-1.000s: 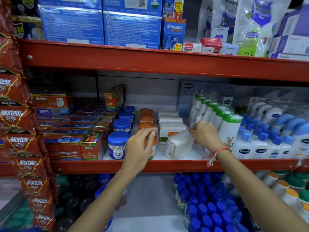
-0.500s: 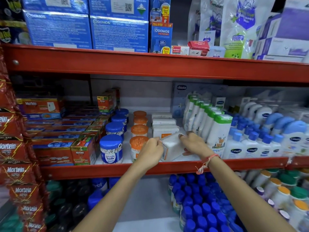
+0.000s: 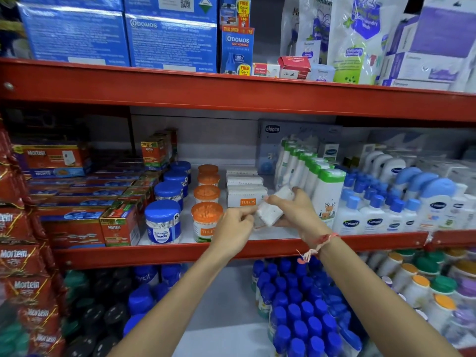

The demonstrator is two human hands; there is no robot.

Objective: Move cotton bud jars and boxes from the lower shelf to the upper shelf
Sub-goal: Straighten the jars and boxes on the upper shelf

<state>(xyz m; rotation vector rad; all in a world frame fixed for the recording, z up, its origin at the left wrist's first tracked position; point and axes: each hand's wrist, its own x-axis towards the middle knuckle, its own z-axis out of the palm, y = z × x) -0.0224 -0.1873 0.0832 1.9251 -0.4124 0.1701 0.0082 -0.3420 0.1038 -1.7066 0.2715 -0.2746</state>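
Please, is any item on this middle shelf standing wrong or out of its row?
Yes, one white cotton bud box sits tilted at the shelf front, off the neat Tulips box stack behind it. Both hands hold it: left hand, right hand. The blue-lid jars and orange-lid jars stand upright in rows.

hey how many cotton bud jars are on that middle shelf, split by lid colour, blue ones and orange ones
Blue-lid jars: 4, front one at
Orange-lid jars: 4, front one at
Total: 8 jars in two rows running front to back on the middle shelf.
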